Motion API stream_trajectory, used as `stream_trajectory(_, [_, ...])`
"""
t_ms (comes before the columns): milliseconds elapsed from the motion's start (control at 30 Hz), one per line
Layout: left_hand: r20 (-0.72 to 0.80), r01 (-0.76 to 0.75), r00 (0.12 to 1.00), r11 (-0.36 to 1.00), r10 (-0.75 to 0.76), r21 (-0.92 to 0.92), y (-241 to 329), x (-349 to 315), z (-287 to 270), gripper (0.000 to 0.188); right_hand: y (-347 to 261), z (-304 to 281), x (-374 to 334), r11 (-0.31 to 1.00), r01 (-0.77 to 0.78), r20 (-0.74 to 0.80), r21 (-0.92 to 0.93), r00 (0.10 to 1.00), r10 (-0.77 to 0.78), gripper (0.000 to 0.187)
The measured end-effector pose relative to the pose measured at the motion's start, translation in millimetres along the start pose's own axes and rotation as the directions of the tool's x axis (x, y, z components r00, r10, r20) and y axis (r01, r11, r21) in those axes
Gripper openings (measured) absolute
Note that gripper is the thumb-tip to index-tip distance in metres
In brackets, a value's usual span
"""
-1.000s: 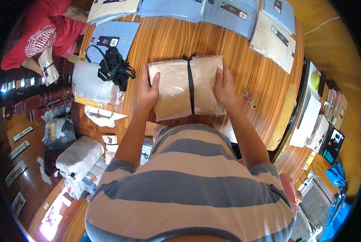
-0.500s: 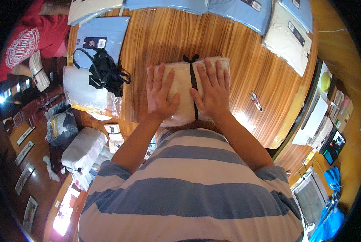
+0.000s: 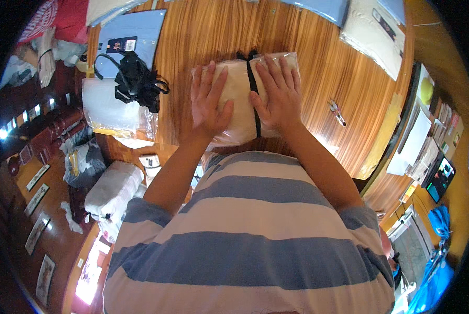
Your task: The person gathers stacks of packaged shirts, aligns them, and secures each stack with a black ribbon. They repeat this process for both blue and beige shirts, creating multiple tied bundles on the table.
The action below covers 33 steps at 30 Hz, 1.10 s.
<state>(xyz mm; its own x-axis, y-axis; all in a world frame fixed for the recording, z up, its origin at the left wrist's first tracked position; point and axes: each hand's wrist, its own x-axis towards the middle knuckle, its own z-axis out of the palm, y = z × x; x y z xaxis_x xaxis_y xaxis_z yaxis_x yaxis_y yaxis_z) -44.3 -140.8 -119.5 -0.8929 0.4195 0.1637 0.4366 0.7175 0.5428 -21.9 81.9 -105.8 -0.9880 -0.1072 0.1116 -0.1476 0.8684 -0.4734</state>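
A cream bundle in clear plastic [image 3: 237, 112] lies on the wood-grain table in front of me. Round its middle runs a black strap [image 3: 254, 83], knotted at the far edge. My left hand [image 3: 209, 104] rests flat on the bundle's left part, fingers stretched forward. Palm down on the right part lies my right hand [image 3: 278, 99], its fingers spread and its thumb close to the strap. Neither hand grips anything. To the left of the bundle sits a tangle of black straps [image 3: 135, 81], partly over a packaged light-blue garment [image 3: 145, 31].
Small thread snips [image 3: 337, 113] lie right of the bundle. Clear plastic bags [image 3: 111, 107] are at the table's left edge. A packaged cream garment [image 3: 368, 39] is at the far right. A person in a red sleeve [image 3: 69, 21] is at far left, beside a banded bundle [image 3: 46, 60].
The view has shifted, so the table's things sit a little higher. Both hands stay flat on the bundle. At far left, the red-sleeved person and the banded bundle have moved.
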Motion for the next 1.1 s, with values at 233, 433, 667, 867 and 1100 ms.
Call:
stream_trajectory(233, [-0.065, 0.230, 0.783, 0.386, -0.618, -0.893, -15, -30, 4, 0.056, 43, -52, -27, 0.943, -0.260, -0.171, 0.207, 0.940, 0.297, 0.060])
stream_trajectory(433, [0.356, 0.609, 0.703, 0.262, -0.616, -0.749, 16, -39, -23, 0.051, 57, -62, -66, 0.384, -0.708, 0.523, 0.592, 0.700, 0.485, 0.062])
stream_trajectory(667, [0.191, 0.106, 0.872, -0.208, -0.451, -0.972, 41, -28, -68, 0.086, 57, -70, -124, 0.231, -0.235, 0.100, 0.944, 0.872, 0.479, 0.068])
stream_trajectory(867, [0.550, 0.609, 0.687, -0.037, -0.475, -0.792, -1, -61, 17, 0.074, 53, -35, -149, -0.076, -0.495, 0.480, 0.865, 0.776, 0.410, 0.074])
stream_trajectory(1100, [0.558, 0.635, 0.723, 0.074, -0.406, -0.769, 5, -47, 9, 0.064, 42, -26, -137, 0.302, -0.621, 0.322, 0.723, 0.690, 0.647, 0.064])
